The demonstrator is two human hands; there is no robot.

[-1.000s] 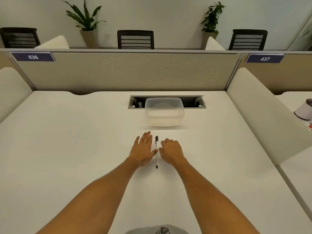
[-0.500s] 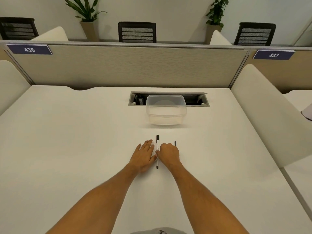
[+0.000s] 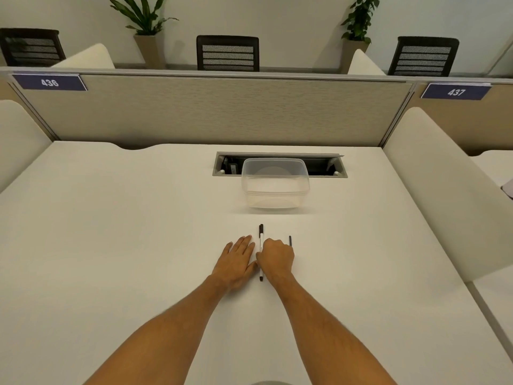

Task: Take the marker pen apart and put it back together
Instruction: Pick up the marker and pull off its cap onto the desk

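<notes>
Left hand [image 3: 236, 263] lies flat and spread beside the marker pen [image 3: 261, 252]; right hand [image 3: 277, 259] curls against it.

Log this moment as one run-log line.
stage: marker pen flat on desk, not lifted | left hand: open, flat beside pen | right hand: curled at pen, grasp unclear | clear container: behind

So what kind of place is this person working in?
Most likely an open-plan office. The white desk backs onto a fabric partition carrying numbered seat plates, 436 and 437, with mesh-backed office chairs and potted plants beyond.
</notes>
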